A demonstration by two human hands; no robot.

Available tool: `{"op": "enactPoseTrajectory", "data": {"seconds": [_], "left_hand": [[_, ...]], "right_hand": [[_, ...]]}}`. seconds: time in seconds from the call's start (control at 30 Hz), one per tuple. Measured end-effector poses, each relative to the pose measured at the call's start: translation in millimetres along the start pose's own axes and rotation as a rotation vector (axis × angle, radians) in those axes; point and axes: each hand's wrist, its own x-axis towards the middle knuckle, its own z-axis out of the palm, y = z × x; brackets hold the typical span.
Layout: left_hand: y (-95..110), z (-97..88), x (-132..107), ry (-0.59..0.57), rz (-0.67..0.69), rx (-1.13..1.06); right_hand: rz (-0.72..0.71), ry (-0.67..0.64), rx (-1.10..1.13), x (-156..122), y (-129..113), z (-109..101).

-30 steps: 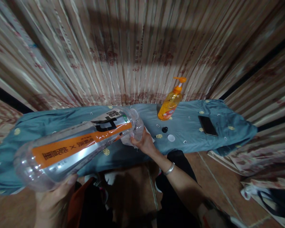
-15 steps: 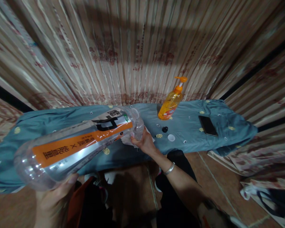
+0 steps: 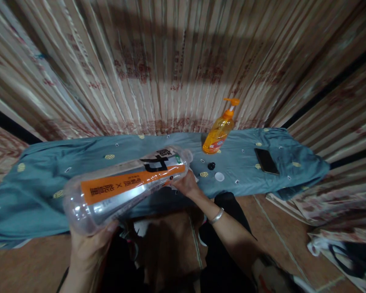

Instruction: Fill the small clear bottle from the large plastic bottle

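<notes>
A large clear plastic bottle (image 3: 128, 185) with an orange and silver label lies tilted across my view, its narrow neck pointing right and away. My left hand (image 3: 91, 242) is closed around its wide base. At the neck end, my right hand (image 3: 187, 185) is closed against the shoulder of the bottle, some fingers hidden behind it. A scrap of white tissue (image 3: 197, 176) peeks out beside that hand. Just to the right, a small black cap (image 3: 211, 166) and a white round lid (image 3: 219, 176) lie on the blue-green cloth (image 3: 247, 179).
A pump bottle (image 3: 218, 134) of orange liquid stands behind the caps. Farther right lies a black phone (image 3: 266, 161). Pleated curtains (image 3: 177, 73) hang close behind the cloth-covered bench. My knees are below its front edge, over a tiled floor (image 3: 274, 232).
The large bottle has moved right and away from me, its base swinging toward the middle, with my left hand following. It now covers most of the white tissue. My right hand has hardly shifted.
</notes>
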Motion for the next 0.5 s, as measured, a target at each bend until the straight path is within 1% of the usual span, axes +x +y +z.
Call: {"op": "enactPoseTrajectory", "data": {"seconds": [0.1,0.17,0.23,0.37,0.5], "left_hand": [[1,13.5,11,0.074,-0.043,-0.023],[6,22.0,16,0.063,-0.079,-0.069],[11,26.7,20,0.041,-0.081,-0.113],[14,26.0,25,0.028,-0.048,-0.164],[13,20.6,32,0.033,-0.041,-0.182]], "right_hand": [[0.019,0.020,-0.002,-1,-1,-1],[0.046,0.044,-0.017,-2,-5,-3],[0.057,0.068,-0.017,-4,-9,-6],[0.056,0.070,0.005,-4,-17,-12],[0.082,0.038,0.009,-2,-17,-16]]}}
